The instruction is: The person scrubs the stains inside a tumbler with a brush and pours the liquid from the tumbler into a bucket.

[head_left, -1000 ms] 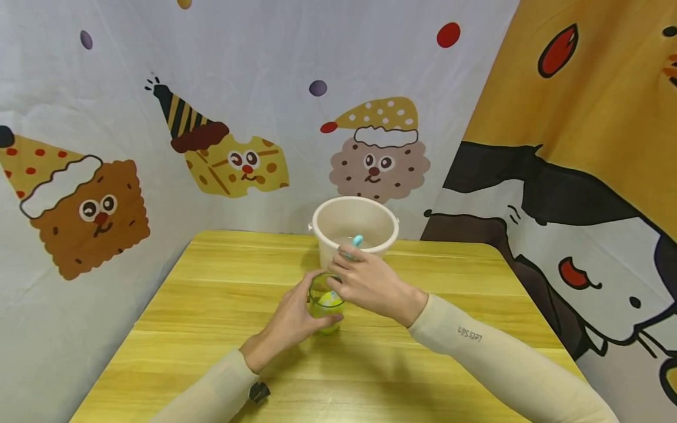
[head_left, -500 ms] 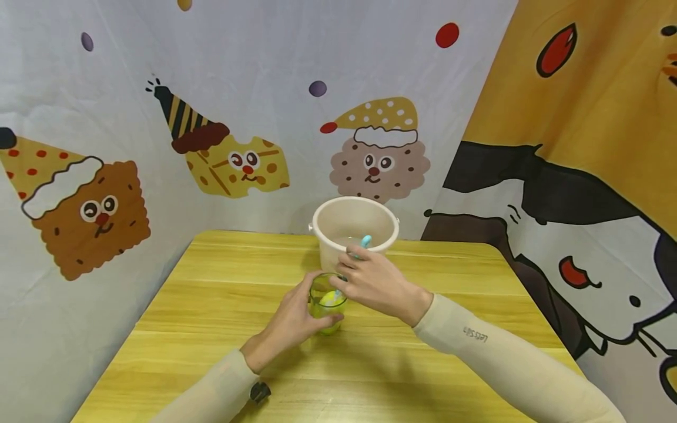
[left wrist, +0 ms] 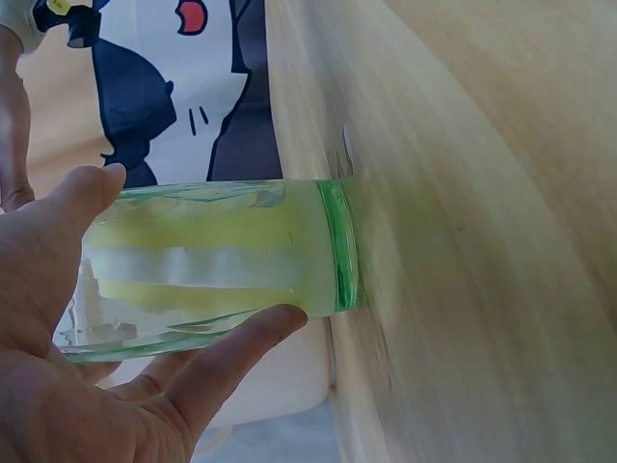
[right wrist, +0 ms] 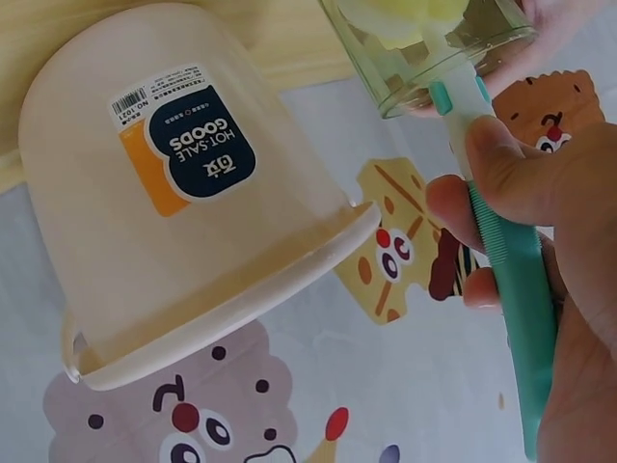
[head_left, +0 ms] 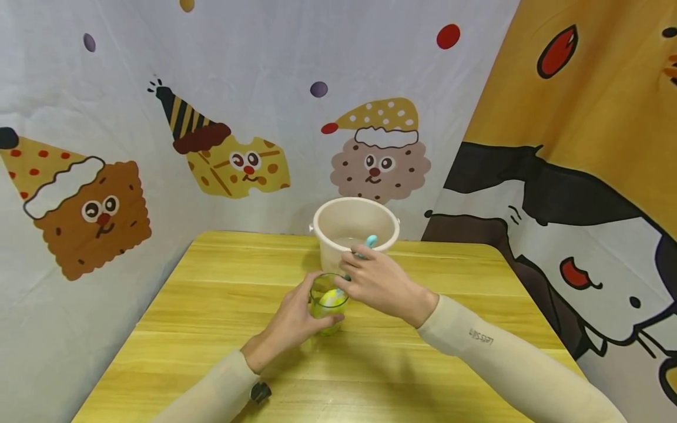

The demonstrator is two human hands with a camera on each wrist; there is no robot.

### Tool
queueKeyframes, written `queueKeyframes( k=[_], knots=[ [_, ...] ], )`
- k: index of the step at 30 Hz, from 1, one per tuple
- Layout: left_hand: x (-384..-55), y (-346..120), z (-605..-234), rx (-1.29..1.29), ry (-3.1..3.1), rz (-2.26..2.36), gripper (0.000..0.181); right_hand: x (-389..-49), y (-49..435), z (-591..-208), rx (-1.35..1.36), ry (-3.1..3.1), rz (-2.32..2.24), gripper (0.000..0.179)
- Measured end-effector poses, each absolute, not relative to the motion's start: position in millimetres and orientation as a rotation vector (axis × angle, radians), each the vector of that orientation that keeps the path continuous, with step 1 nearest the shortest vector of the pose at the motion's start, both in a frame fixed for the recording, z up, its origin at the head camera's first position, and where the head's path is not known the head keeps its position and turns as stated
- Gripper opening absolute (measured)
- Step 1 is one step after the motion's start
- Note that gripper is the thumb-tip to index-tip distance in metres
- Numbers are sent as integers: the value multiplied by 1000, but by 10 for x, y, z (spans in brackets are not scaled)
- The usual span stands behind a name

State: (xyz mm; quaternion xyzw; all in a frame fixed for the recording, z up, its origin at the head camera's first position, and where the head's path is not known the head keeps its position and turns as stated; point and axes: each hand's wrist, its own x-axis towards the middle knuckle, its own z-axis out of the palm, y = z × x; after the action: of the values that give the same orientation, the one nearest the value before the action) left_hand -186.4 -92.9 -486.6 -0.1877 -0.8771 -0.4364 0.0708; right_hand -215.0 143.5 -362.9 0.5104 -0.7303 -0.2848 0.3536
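Note:
My left hand [head_left: 292, 316] holds a clear green drinking glass [left wrist: 222, 260] from the side, thumb and fingers around it. The glass stands upright on the wooden table. In my right hand [head_left: 378, 286] is a cup brush [right wrist: 516, 289] with a teal and white handle, pinched between thumb and fingers. Its yellow and white sponge head [right wrist: 395, 14] sits down inside the glass, and the handle leans out over the rim. The handle's tip [head_left: 371, 241] shows above the right hand in the head view. My palm hides part of the handle.
Just behind the glass stands a cream bucket [right wrist: 145, 260] with a label on its side. The wooden table [head_left: 211, 294] ends at a cartoon-printed cloth backdrop [head_left: 254, 70]. A small black object [head_left: 260, 392] is by the left sleeve.
My right hand has shifted slightly to the right, and the brush handle tips that way with it. The left hand and the glass stay nearly still.

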Motion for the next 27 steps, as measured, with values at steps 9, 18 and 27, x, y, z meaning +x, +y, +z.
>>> queueKeyframes(
  k=[9,18,27],
  knots=[
    [-1886,-926,-4865,-573,-2628,-1340,97,-2145,1435,-3563,1319,-1887,-713,26],
    [-1892,-938,-4879,-586,-2623,-1344,96,-2168,1431,-3458,1308,-1842,-676,16],
    [-1887,-928,-4868,-590,-2627,-1370,94,-2170,1457,-3366,1304,-1799,-630,21]
  ],
)
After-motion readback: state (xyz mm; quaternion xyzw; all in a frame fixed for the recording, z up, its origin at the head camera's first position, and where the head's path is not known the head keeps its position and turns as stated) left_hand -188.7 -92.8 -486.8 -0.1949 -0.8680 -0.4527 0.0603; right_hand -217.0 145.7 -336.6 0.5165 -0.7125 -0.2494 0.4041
